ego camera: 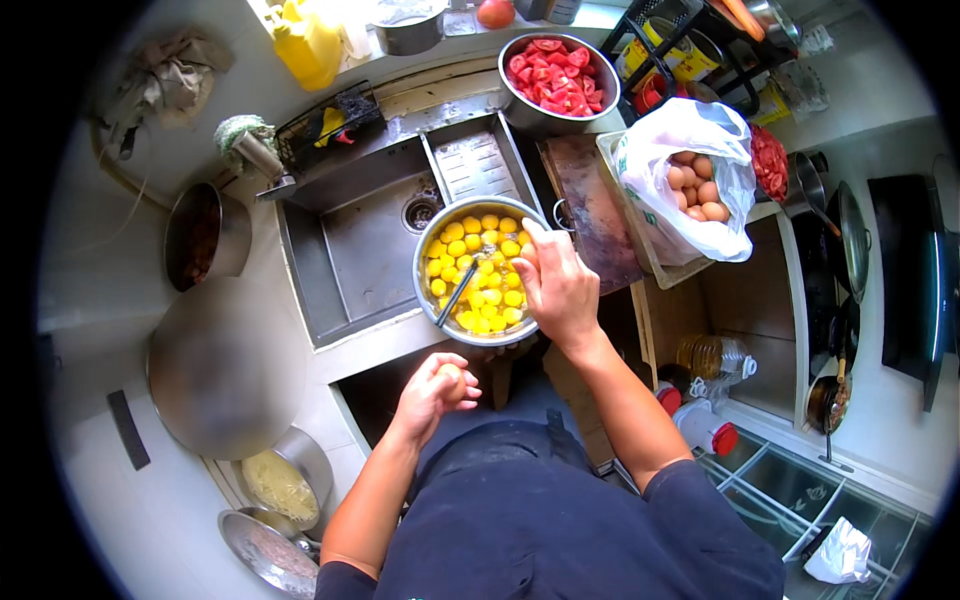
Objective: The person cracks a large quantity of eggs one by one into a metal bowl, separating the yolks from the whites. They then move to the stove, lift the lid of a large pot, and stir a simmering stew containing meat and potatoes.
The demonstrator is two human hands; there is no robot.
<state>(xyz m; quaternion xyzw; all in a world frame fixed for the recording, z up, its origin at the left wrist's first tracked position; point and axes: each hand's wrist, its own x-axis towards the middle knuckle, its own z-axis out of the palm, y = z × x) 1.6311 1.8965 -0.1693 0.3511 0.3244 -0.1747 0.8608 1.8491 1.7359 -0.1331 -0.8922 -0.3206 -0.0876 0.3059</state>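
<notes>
My right hand (559, 281) grips a brown egg (529, 256) at the right rim of a round metal bowl (421, 300). Many raw egg yolks (491, 296) in clear white fill the bowl. A pair of dark chopsticks (456, 294) leans in it, resting on the near-left rim. Below the bowl, close to my body, my left hand (427, 397) holds another brown egg (452, 380) in curled fingers. Whole brown eggs (695, 184) sit in an open white plastic bag (651, 139) to the right, on a shallow tray (671, 276).
Behind the bowl is a steel sink (360, 247) with a faucet (259, 157). A pot of cut tomatoes (555, 79) stands at the back beside a stained board (585, 202). To the left are a large round lid (225, 367) and a pot of pale shreds (279, 484).
</notes>
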